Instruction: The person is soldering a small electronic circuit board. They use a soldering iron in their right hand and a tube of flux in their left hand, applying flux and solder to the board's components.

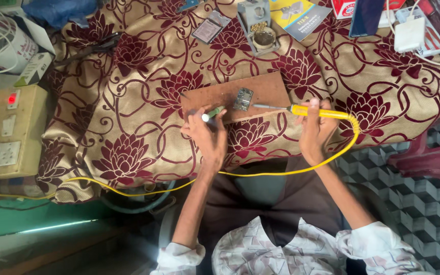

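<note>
A small circuit board (243,99) lies on a brown wooden board (260,87) set on a floral cloth. My right hand (315,129) grips a yellow soldering iron (315,111), whose metal tip points left toward the circuit board and stops just short of it. My left hand (205,135) holds a small green and white tube (212,114) at the wooden board's near edge, left of the circuit board. The iron's yellow cord (260,173) loops down across my lap and off to the left.
A soldering iron stand (257,24) with a round tin sits behind the wooden board. A booklet (299,16), a small packet (211,26) and a white adapter (409,34) lie at the back. A switch panel (7,131) with a red light is at left. A red plastic chair (429,159) is at right.
</note>
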